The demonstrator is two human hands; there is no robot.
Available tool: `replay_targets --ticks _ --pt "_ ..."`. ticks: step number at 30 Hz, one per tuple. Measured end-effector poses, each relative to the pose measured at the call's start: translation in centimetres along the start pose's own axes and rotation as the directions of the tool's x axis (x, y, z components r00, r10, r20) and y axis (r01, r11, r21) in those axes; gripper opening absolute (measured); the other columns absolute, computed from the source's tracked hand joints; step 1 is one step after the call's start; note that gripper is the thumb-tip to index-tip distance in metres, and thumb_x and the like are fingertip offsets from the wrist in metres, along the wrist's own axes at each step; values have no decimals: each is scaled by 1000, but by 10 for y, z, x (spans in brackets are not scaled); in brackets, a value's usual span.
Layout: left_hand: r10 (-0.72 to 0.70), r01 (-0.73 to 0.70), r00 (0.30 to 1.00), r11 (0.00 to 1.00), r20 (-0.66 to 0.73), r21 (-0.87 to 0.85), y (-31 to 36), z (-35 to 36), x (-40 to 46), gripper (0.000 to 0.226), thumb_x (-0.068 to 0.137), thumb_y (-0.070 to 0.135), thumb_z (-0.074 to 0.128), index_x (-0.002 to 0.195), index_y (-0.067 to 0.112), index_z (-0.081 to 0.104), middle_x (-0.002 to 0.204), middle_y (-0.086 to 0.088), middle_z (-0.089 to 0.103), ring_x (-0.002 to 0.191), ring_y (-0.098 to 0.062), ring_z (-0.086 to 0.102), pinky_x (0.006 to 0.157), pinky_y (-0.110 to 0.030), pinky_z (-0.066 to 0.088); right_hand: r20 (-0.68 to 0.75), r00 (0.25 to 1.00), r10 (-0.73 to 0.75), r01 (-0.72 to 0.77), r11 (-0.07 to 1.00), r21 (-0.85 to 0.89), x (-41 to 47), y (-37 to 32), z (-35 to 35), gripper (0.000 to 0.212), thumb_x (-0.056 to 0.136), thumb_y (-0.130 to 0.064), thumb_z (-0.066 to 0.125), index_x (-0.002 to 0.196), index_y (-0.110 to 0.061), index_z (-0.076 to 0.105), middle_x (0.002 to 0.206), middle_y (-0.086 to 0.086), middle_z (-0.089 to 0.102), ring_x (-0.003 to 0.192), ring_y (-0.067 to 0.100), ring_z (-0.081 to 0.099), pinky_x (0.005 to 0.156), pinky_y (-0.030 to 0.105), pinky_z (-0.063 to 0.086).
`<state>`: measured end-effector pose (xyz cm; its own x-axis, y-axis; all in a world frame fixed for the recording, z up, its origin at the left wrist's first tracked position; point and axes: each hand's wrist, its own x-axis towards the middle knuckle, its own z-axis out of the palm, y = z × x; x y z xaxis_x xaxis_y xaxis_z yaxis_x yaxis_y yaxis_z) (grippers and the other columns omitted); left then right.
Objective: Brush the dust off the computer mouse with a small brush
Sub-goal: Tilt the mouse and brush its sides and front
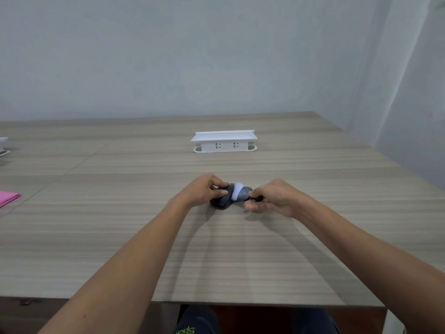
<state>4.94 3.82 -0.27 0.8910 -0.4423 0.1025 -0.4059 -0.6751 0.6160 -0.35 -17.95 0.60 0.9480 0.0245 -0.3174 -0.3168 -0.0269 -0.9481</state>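
Note:
A dark computer mouse [222,201] lies on the wooden table [216,256] at mid-distance. My left hand [204,190] grips it from the left, fingers curled over its top. My right hand [271,197] pinches the dark handle of a small brush [240,192]. The brush's soft bristles, grey with pale tips, lie against the right side of the mouse. The handle is mostly hidden in my fingers.
A white socket box [224,141] stands on the table beyond the mouse. A pink cloth [8,197] lies at the left edge, and a white object [3,145] is cut off at the far left. A wall rises behind the table and at the right.

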Motion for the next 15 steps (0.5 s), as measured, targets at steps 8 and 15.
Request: replay_targets --ticks 8,15 --pt "-9 9 1000 1000 2 -27 -3 -1 2 35 92 12 68 126 10 67 114 3 56 101 -14 59 90 -20 42 124 985 116 -123 992 43 -5 21 11 25 87 10 63 108 23 58 91 31 66 68 34 74 58 29 61" --pt "-18 18 1000 999 2 -27 -6 1 3 35 91 15 69 127 11 67 116 2 57 102 -17 60 98 -27 46 -120 992 30 -16 993 120 7 10 -6 28 89 9 60 113 20 53 96 30 65 69 32 72 61 32 64"
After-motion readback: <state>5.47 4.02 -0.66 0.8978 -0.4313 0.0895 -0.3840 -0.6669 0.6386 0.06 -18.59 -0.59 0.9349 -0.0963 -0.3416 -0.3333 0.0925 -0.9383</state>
